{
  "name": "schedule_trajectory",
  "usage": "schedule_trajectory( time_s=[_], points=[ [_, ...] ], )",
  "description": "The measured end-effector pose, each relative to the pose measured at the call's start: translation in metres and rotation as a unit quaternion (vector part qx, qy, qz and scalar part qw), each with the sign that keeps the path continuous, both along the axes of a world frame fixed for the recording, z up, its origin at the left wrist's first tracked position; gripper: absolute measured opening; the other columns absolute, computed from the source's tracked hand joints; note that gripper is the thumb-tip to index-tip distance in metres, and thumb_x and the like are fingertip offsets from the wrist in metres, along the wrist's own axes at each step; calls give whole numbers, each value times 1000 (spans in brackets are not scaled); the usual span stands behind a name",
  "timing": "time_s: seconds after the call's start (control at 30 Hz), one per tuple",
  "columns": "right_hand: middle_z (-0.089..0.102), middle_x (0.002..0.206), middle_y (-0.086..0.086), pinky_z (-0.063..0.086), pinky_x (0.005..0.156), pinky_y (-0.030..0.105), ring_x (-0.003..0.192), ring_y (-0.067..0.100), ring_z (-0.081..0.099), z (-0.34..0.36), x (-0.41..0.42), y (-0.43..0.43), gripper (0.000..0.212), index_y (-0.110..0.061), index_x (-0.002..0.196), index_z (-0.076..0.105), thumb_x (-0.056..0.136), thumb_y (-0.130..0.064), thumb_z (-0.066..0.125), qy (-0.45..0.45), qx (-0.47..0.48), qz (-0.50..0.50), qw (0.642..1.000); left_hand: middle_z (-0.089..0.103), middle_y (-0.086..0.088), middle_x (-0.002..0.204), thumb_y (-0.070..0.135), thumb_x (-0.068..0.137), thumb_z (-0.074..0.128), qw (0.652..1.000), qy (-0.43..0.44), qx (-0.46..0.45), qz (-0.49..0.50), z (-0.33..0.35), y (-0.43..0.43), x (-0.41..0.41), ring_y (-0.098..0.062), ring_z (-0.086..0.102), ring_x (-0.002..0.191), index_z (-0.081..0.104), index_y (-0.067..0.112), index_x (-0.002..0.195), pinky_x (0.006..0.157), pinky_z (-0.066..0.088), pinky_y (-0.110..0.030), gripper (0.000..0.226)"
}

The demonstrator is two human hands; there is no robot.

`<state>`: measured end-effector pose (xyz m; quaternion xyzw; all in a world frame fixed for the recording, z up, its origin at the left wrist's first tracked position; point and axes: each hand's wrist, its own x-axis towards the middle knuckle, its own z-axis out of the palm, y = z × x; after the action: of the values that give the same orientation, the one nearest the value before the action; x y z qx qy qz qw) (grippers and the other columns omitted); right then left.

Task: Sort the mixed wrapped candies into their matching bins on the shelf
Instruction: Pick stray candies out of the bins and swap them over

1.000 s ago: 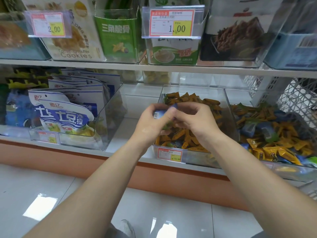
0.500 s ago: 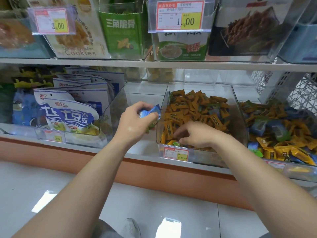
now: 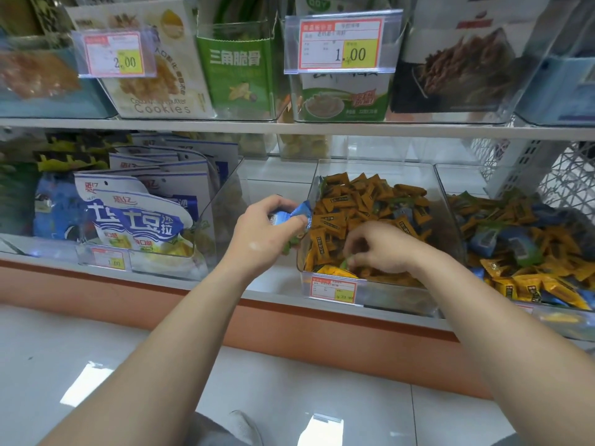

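A clear bin (image 3: 376, 170) on the lower shelf holds mostly orange wrapped candies (image 3: 363, 201) with a few green and blue ones mixed in. My left hand (image 3: 260, 236) hovers just left of that bin and grips blue wrapped candies (image 3: 294, 214), with a green wrapper showing below its fingers. My right hand (image 3: 383, 249) is down in the front of the bin, fingers curled and pinching a green candy (image 3: 346, 261). A second clear bin (image 3: 450, 201) to the right holds mixed yellow, orange, blue and green candies (image 3: 521, 239).
Between the snack-pouch bin (image 3: 222, 201) on the left and the candy bin lies a bare gap of white shelf (image 3: 273, 181). The upper shelf (image 3: 289, 127) with boxed snacks and price tags hangs close above. A white mesh basket (image 3: 566, 181) stands at the far right.
My hands were together over the candy bin; the left one has drawn away to the left with the blue candies, and the right one has dropped into the bin's front.
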<state>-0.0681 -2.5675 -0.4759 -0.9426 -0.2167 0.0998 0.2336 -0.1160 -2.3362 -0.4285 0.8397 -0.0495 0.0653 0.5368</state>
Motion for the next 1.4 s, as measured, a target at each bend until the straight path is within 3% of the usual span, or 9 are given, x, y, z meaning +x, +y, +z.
schedule_trajectory(
  time_s=[0.17,0.33,0.5,0.6,0.7,0.8,1.1,1.27,1.4],
  points=[
    [64,93,-14,41,69,24,89,0,57,21,-14,-16,6,-32,90,62,93,-31,66,-55,226,-135,963,71,-1,100,24,89,71,1000,17,-20,-8,0,-5,-4,-27,69,94,70,24,99,82,58,-52,10],
    [65,87,-9,62,62,39,76,8,68,34,-51,-24,2,-26,98,59,100,-26,59,35,454,-225,862,69,4,102,25,89,70,999,2,-29,-38,-2,-51,-10,-21,68,97,67,29,98,75,61,-44,10],
    [69,100,-2,61,63,35,86,12,73,44,-82,-65,8,-26,99,69,99,-27,62,-14,521,-261,813,61,12,114,21,93,65,991,-86,15,-106,-3,-136,-17,-8,58,107,55,25,123,95,48,-28,32],
    [73,100,6,60,67,29,90,16,73,47,-92,-110,10,-15,103,72,96,-16,65,-48,529,-287,797,55,18,110,24,95,63,990,-85,-7,-113,-1,-191,-15,8,56,94,32,24,145,78,41,-3,58],
    [76,88,-8,57,66,21,84,6,72,48,-91,-153,19,-20,94,72,96,-5,61,-61,533,-317,782,58,14,100,28,96,61,986,-80,14,-147,-2,-242,-2,2,62,89,29,28,139,74,47,-14,54],
    [76,97,-7,54,73,15,86,-1,70,40,-82,-186,24,-23,99,69,96,-4,55,-97,453,-356,812,63,0,95,29,94,61,970,-111,118,-180,-5,-277,22,-25,64,93,53,33,105,65,43,-29,14],
    [65,126,12,57,83,46,105,36,65,20,-69,-220,43,-24,135,52,95,-38,58,-158,27,-404,901,61,0,132,50,93,57,932,-122,279,-194,-13,-277,55,-22,58,116,50,26,138,87,48,-30,51],
    [62,124,8,52,85,37,111,32,60,37,-66,-193,33,-22,122,63,93,-37,60,-227,72,-335,912,67,13,107,35,93,60,957,-110,229,-140,-21,-195,47,-8,62,98,65,30,113,76,43,-19,20],
    [62,124,0,45,80,31,113,23,57,38,-66,-140,36,-30,122,63,90,-45,59,-217,54,-205,953,62,17,119,40,91,68,929,-4,294,-227,-49,-145,33,-1,56,108,63,30,125,88,43,-19,36]
  ],
)
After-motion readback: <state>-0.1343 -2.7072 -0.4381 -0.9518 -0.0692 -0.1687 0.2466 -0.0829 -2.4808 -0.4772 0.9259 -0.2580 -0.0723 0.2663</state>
